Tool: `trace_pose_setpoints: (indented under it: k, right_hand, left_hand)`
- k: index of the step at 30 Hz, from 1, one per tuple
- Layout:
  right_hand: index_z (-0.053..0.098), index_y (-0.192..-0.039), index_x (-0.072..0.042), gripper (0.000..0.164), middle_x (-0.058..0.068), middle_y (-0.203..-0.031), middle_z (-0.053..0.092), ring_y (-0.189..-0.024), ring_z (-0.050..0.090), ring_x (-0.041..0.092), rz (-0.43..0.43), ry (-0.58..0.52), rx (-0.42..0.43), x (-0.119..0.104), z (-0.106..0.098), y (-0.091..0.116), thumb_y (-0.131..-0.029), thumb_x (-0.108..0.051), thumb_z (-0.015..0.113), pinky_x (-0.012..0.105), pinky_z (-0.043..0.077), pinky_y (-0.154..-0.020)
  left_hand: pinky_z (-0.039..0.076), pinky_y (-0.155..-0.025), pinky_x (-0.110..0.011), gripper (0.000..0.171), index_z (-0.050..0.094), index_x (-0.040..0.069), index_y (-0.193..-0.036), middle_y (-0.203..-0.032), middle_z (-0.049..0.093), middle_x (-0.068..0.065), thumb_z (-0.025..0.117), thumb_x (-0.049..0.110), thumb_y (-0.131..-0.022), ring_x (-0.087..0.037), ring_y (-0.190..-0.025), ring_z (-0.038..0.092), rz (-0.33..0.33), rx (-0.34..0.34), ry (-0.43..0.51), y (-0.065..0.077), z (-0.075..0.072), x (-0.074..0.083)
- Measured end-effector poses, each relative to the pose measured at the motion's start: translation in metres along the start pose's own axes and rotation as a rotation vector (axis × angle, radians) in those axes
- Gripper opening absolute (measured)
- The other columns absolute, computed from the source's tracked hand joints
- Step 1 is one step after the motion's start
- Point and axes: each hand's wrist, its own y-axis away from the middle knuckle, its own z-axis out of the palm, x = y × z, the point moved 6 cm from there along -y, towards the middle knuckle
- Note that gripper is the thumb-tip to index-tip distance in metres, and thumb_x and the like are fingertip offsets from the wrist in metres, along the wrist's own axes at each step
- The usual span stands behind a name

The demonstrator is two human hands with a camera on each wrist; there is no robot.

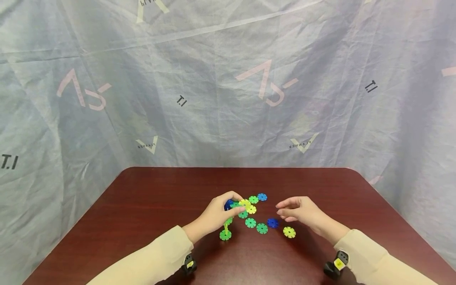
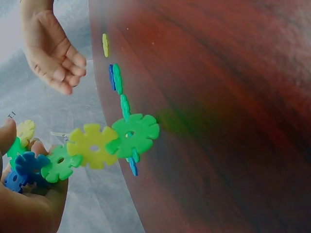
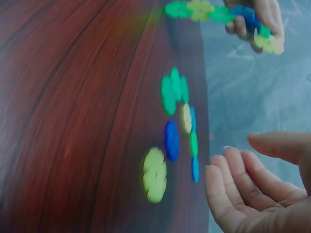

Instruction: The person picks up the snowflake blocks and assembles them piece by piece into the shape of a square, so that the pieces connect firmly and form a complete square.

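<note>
My left hand (image 1: pixel 213 213) grips a chain of interlocking notched plastic discs (image 2: pixel 80 145), held above the table. In the left wrist view the chain runs from green through yellow and green to blue discs beside the fingers, with a green and a yellow disc at its far end. My right hand (image 1: pixel 303 211) hovers over the table, fingers loosely bent, holding nothing. Nearest to it lie a dark blue disc (image 1: pixel 272 223) and a loose yellow disc (image 1: pixel 289 232). In the right wrist view the right thumb and fingers (image 3: pixel 218 187) stand apart.
Between the hands, several loose discs lie flat on the dark red table (image 1: pixel 160 186), among them a green one (image 1: pixel 262 228), a smaller yellow one (image 1: pixel 251 209) and a light blue one (image 1: pixel 262 196). A grey printed cloth (image 1: pixel 213 118) hangs behind the table.
</note>
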Motion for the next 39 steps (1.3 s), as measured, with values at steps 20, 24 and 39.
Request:
trace_pose_setpoints:
  k: [20,24,39]
  right_hand:
    - [0.066,-0.102,0.006,0.037,0.008,-0.085,0.059,-0.08,0.052,0.019,0.041,0.214,-0.088,0.028,0.0,0.012,-0.069,0.002,0.083,0.024,0.051,-0.061]
    - [0.066,-0.098,0.004,0.034,0.007,-0.084,0.059,-0.08,0.052,0.019,0.049,0.236,-0.064,0.029,0.0,0.012,-0.069,0.001,0.083,0.024,0.05,-0.061]
    - [0.063,-0.103,0.01,0.025,0.006,-0.085,0.071,-0.073,0.066,0.015,0.113,-0.013,-0.188,0.04,-0.008,0.006,-0.087,-0.008,0.07,0.031,0.058,-0.068]
  left_hand:
    - [0.048,-0.058,-0.025,0.02,0.062,0.02,-0.111,-0.096,0.065,0.0,0.063,0.031,-0.094,-0.015,-0.068,0.056,0.047,0.009,-0.056,0.001,-0.001,0.002]
    - [0.048,-0.061,-0.025,0.02,0.062,0.02,-0.111,-0.102,0.065,0.002,0.063,0.03,-0.094,-0.011,-0.069,0.055,0.058,0.012,-0.065,0.002,-0.001,0.004]
    - [0.048,-0.068,-0.024,0.018,0.063,0.02,-0.11,-0.106,0.066,0.002,0.065,0.027,-0.094,-0.008,-0.076,0.056,0.066,0.021,-0.065,0.002,0.0,0.007]
